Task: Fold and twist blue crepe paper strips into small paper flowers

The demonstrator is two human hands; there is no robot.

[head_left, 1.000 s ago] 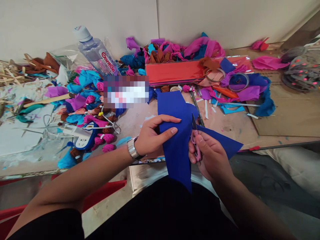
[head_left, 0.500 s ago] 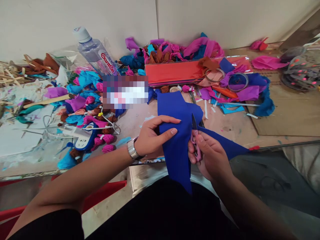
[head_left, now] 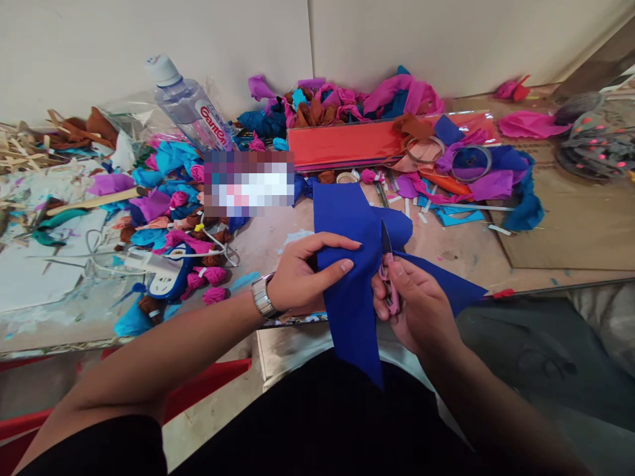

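A deep blue sheet of crepe paper [head_left: 342,211] hangs over the table's front edge and down toward my lap. My left hand [head_left: 310,268], with a metal watch on the wrist, pinches the sheet between thumb and fingers. In my right hand [head_left: 417,297] is a pair of pink-handled scissors [head_left: 391,291], fingers wrapped round the handles. The dark blades point away from me and sit at the cut in the sheet. A pointed blue flap [head_left: 456,284] sticks out to the right behind my right hand.
A tilted water bottle [head_left: 191,112] stands at the back left near crumpled coloured paper pieces [head_left: 163,158]. A blue and white power strip [head_left: 171,274] with cables lies left. Behind the sheet are a red paper pack [head_left: 342,142] and tape rolls [head_left: 471,163]. Cardboard [head_left: 570,225] lies right.
The right-hand flap of the blue sheet has shifted slightly left, and the piece beside the blades has spread a little right. Both hands keep their hold, nearly in place.
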